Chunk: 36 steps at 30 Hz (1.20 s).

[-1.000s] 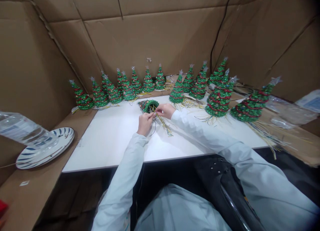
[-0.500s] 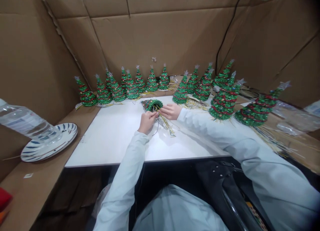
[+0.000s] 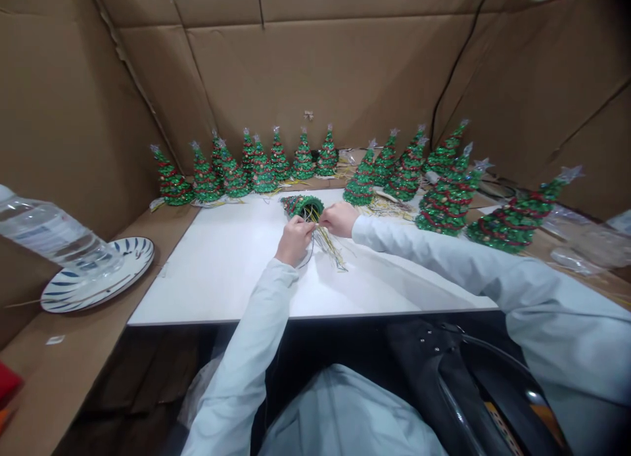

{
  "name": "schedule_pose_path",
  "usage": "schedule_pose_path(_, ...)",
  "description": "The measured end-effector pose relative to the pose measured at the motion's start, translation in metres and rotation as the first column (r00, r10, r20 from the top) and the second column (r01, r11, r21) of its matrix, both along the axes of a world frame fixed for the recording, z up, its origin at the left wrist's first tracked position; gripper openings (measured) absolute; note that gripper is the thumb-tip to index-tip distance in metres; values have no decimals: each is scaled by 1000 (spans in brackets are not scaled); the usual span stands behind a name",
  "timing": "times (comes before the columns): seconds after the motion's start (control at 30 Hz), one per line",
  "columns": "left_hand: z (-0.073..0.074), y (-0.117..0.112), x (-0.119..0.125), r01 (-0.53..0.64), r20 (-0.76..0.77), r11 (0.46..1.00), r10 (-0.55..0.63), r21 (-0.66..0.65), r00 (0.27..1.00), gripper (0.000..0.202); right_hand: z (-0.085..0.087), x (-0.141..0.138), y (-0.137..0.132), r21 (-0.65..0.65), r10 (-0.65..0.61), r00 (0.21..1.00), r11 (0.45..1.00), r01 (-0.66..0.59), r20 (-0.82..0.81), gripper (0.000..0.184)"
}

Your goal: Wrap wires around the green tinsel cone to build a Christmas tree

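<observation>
A small green Christmas tree (image 3: pixel 292 205) lies on its side on the white board (image 3: pixel 211 278), its hollow base facing me. Thin yellow, white and dark wires (image 3: pixel 331 247) spill out of that base onto the board. My left hand (image 3: pixel 294 239) is closed in a pinch at the wires, just below the rim. From the right, my right hand (image 3: pixel 340 218) pinches wires beside the base opening. Which strands each hand grips is too fine to make out.
Several finished-looking Christmas trees (image 3: pixel 263 170) with star tops stand along the back, and more trees (image 3: pixel 513 219) on the right. On the left, a water bottle (image 3: pixel 54 236) stands tilted on a patterned plate (image 3: pixel 138 259). Cardboard walls (image 3: pixel 345 68) enclose the table.
My right hand's fingers have curled tighter at the wires, and its elbow has swung outward to the right. My left hand stays at the base. The view has shifted slightly.
</observation>
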<state>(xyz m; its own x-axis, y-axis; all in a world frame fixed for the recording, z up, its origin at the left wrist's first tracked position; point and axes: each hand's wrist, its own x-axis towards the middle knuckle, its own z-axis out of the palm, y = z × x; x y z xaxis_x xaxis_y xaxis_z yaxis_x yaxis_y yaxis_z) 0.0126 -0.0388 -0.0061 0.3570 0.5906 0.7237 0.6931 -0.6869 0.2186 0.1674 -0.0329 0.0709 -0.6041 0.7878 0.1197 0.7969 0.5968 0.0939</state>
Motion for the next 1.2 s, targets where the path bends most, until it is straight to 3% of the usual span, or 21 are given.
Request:
schedule_pose_path(0.07,-1,0,-1,56,-47,995,-53,76,997,19,2,0,6,-205,-115,984,975,85,-139,15)
schedule_pose_path(0.1,-1,0,-2,76,-64,991,-69,108,996,19,2,1,10,-339,-185,957,935,103,-222,11)
schedule_pose_path(0.2,-2,2,-5,96,-71,983,-86,159,994,19,-1,6,19,-707,-447,782,707,11,-435,9)
schedule_pose_path(0.27,-2,3,-6,90,-54,984,-82,154,995,20,-5,9,20,-806,-569,655,582,-108,-498,12)
schedule_pose_path(0.33,-2,4,-8,83,-38,988,-79,130,996,19,-10,11,17,-817,-596,606,551,-168,-526,14)
schedule_pose_path(0.37,-2,4,-8,81,-30,990,-78,117,997,19,-12,12,15,-796,-573,615,585,-157,-542,16)
schedule_pose_path(0.43,-3,4,-8,72,-6,993,-72,97,997,19,-17,13,7,-647,-425,684,757,-91,-593,17)
schedule_pose_path(0.5,-3,4,-7,63,26,995,-65,83,998,19,-23,15,-2,-334,-171,786,941,-48,-594,19)
schedule_pose_path(0.53,-3,4,-6,57,42,995,-61,77,997,20,-25,16,-6,-159,-48,834,986,-47,-550,23)
schedule_pose_path(0.63,-4,4,-5,55,74,996,-60,67,996,21,-33,19,-11,206,143,933,976,-77,-329,19)
schedule_pose_path(0.73,-5,5,-5,65,85,995,-72,79,994,19,-39,24,-8,370,241,959,913,-173,-146,26)
schedule_pose_path(0.87,-6,4,-6,71,84,994,-77,83,993,18,-42,29,0,434,366,930,844,-315,-38,32)
schedule_pose_path(0.97,-6,3,-6,67,73,997,-71,49,995,18,-44,27,-2,406,343,937,867,-289,-65,30)
schedule_pose_path(1.07,-7,3,-5,64,66,997,-67,36,996,17,-44,19,-6,314,199,956,941,-126,-214,24)
schedule_pose_path(1.13,-8,2,-4,62,58,997,-65,45,996,18,-42,13,-6,166,55,931,986,6,-361,19)
schedule_pose_path(1.2,-8,0,-3,57,34,996,-59,73,998,20,-38,8,-5,-46,-107,859,994,97,-500,14)
